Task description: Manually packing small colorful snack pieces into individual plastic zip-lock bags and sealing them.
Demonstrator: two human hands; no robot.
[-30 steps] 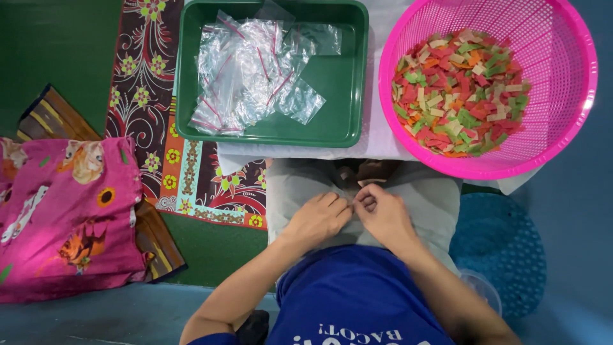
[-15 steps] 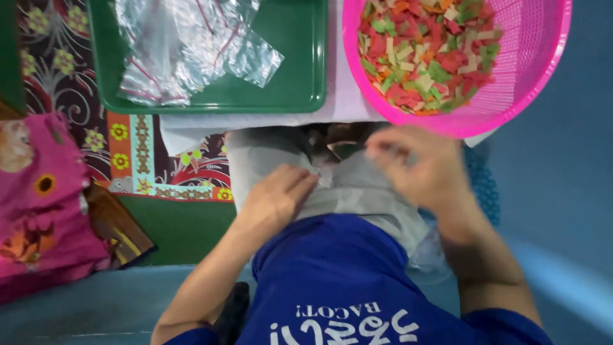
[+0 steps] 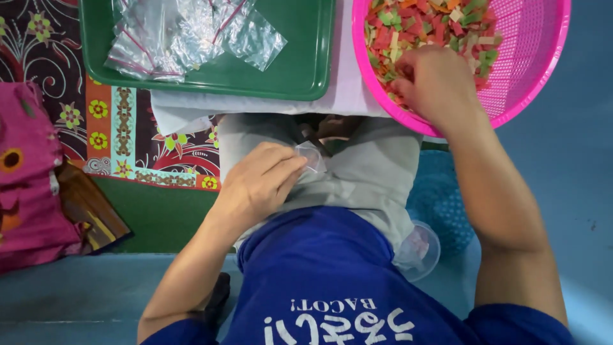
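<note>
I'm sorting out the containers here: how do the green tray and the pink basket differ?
The green tray is rectangular with solid, smooth walls; the pink basket is round with perforated mesh walls. The tray holds clear plastic bags; the basket holds colourful snack pieces, with the right hand reaching in. Both are plastic-looking, open-topped, side by side.

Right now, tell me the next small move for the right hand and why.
Probably close the right hand on a pinch of the coloured chips and carry it back to the small clear bag that the left hand holds on the lap. The right hand's fingers are already down among the chips in the pink basket, and the bag looks empty.
</note>
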